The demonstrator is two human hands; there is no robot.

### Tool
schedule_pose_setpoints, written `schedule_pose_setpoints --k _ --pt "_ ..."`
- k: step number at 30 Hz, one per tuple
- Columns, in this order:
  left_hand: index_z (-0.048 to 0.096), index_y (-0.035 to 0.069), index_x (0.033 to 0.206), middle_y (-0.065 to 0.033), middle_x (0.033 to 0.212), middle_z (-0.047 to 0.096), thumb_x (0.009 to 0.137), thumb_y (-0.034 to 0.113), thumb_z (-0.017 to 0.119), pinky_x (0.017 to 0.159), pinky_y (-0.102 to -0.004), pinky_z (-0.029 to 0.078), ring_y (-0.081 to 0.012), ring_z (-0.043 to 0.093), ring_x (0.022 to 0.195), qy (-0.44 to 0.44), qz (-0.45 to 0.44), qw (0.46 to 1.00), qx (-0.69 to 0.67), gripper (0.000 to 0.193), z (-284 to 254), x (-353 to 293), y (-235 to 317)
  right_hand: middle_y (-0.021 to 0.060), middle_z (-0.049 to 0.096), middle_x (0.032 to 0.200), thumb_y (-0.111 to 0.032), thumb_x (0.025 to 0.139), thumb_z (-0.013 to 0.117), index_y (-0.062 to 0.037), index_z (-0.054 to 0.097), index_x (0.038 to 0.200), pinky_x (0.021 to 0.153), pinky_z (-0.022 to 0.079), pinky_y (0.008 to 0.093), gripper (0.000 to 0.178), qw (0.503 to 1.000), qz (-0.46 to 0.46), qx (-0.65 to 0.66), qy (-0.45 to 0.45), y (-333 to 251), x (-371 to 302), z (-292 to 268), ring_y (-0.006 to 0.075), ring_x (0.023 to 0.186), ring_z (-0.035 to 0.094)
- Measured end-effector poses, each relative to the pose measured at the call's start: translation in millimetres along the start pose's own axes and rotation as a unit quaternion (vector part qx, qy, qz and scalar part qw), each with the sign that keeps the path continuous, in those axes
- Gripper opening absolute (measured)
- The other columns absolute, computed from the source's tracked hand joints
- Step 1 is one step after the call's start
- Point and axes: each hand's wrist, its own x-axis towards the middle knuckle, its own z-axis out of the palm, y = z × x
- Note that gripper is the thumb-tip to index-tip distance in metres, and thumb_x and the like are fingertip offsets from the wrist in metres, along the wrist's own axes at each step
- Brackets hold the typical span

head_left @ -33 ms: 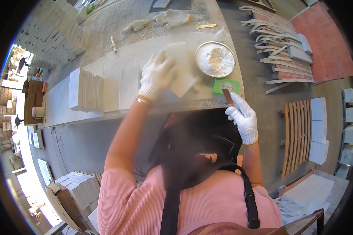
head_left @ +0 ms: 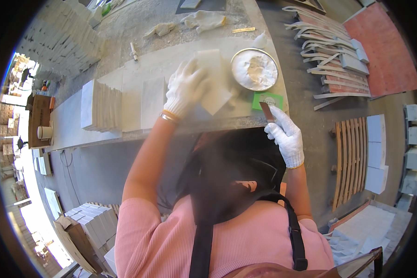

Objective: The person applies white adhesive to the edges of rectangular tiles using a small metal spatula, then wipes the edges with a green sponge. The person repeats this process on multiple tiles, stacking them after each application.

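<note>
My left hand, in a white knit glove, lies at the left edge of a pale stone tile, its fingers extended over it. My right hand, gloved too, is closed on a putty knife; the flat blade points up and left, the grip is hidden in my fingers. That blade is by the bench's front edge, beside a green block. Behind it stands a round tin of white paste. Another flat tile lies left of my left hand.
A row of tiles on edge stands on the bench at left. Farther back lie a spare glove, a brass-coloured strip and a small white tube. Right of the bench are stone strips and a wooden pallet.
My right hand has shifted slightly up and left with the putty knife, bringing the blade nearer the green block. My left hand stays almost still at the tile.
</note>
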Motion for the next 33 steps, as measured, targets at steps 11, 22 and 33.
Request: schedule_pose_setpoints --k 11,22,33 --pt "0.071 0.022 0.132 -0.0198 0.150 0.057 0.099 0.041 0.065 0.111 -0.0551 0.043 -0.0441 0.052 0.137 -0.013 -0.006 1.000 -0.006 0.038 0.0 2.2 3.5 0.0068 0.078 0.119 -0.005 0.097 0.069 -0.0030 0.072 0.133 0.087 0.057 0.0290 0.036 0.961 -0.209 -0.171 -0.063 -12.2 79.1 60.0 0.0131 0.096 0.072" --pt "0.073 0.028 0.129 -0.0169 0.149 0.059 0.099 0.042 0.064 0.108 -0.0555 0.044 -0.0425 0.055 0.133 0.007 -0.026 0.999 0.020 0.034 6.3 1.0 5.9 0.0160 0.077 0.123 -0.009 0.095 0.073 -0.0025 0.074 0.128 0.096 0.056 0.0323 0.034 0.950 -0.181 -0.256 -0.006 -20.1 57.0 78.5 0.0220 0.113 0.075" --pt "0.073 0.029 0.128 -0.0139 0.151 0.058 0.100 0.043 0.063 0.109 -0.0558 0.042 -0.0420 0.054 0.134 0.002 -0.044 0.999 0.031 0.033 8.6 1.4 6.7 0.0225 0.076 0.109 -0.005 0.091 0.075 -0.0030 0.077 0.120 0.086 0.059 0.0344 0.030 0.924 -0.248 -0.286 -0.051 -22.1 41.6 122.5 0.0330 0.097 0.076"
